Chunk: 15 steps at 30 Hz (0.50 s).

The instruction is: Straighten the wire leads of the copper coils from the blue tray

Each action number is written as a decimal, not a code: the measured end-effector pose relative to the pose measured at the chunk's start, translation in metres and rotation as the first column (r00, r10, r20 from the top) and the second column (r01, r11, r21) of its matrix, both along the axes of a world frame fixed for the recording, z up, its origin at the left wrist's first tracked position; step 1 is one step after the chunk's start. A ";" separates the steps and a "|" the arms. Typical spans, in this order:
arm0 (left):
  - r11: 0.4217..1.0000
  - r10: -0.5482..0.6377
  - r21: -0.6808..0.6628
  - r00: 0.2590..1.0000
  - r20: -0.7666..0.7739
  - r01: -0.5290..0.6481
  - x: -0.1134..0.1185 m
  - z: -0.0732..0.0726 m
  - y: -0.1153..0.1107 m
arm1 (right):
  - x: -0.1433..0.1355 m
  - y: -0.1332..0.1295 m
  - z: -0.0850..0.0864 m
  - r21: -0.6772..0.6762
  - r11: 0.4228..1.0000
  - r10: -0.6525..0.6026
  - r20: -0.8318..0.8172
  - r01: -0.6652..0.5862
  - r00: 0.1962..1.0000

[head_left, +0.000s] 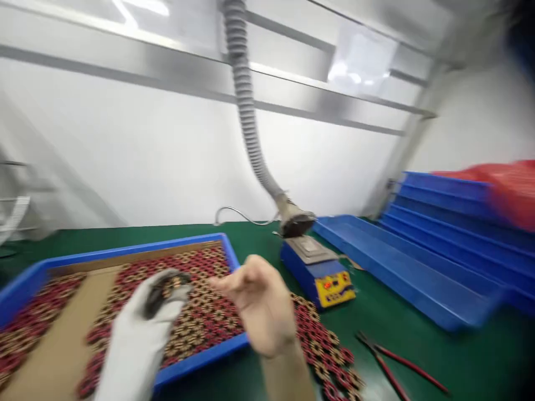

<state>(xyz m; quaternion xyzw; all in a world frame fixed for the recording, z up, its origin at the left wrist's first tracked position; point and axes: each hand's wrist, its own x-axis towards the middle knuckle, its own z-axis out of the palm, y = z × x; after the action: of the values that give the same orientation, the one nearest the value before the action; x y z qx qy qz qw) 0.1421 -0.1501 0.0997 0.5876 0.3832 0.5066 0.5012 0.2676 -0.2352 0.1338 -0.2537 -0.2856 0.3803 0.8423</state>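
Note:
My left hand (152, 317), in a white glove with dark, dirty fingertips, is closed on a small copper-coloured ring part (170, 285) above the blue tray. My right hand (261, 301) is bare and held up at the tray's right edge, palm turned inward. Its fingers curl toward the thumb, and whether anything small sits between them is blurred. Below both hands, the blue tray (200, 361) holds many red and copper-coloured ring parts (196, 328) on brown cardboard.
More ring parts (324, 351) lie on the green table (251, 239) beside the tray. Red-handled pliers (393, 365) lie right of them. A blue device (317, 273) stands under a grey hose (246, 106). Blue trays (401, 267) and red plastic (510, 189) are at right.

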 end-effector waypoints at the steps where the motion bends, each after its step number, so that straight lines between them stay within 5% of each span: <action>1: 0.999 -0.033 -0.016 0.999 0.035 0.033 -0.005 0.004 0.001 | -0.002 0.005 0.005 0.028 0.998 0.052 -0.073 -0.050 0.996; 9: 0.976 -0.197 -0.058 0.966 0.167 0.209 -0.006 0.016 -0.005 | 0.009 0.004 0.004 0.058 0.973 0.228 -0.326 -0.221 0.918; 15: 0.974 -0.198 -0.078 0.964 0.176 0.214 0.001 0.019 -0.007 | 0.002 0.004 0.006 0.066 0.969 0.248 -0.320 -0.240 0.914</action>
<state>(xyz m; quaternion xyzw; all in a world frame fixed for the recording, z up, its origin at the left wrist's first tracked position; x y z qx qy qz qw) 0.1433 -0.1570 0.1187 0.5549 0.3007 0.4802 0.6092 0.2694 -0.2312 0.1400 -0.1392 -0.1766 0.5152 0.8270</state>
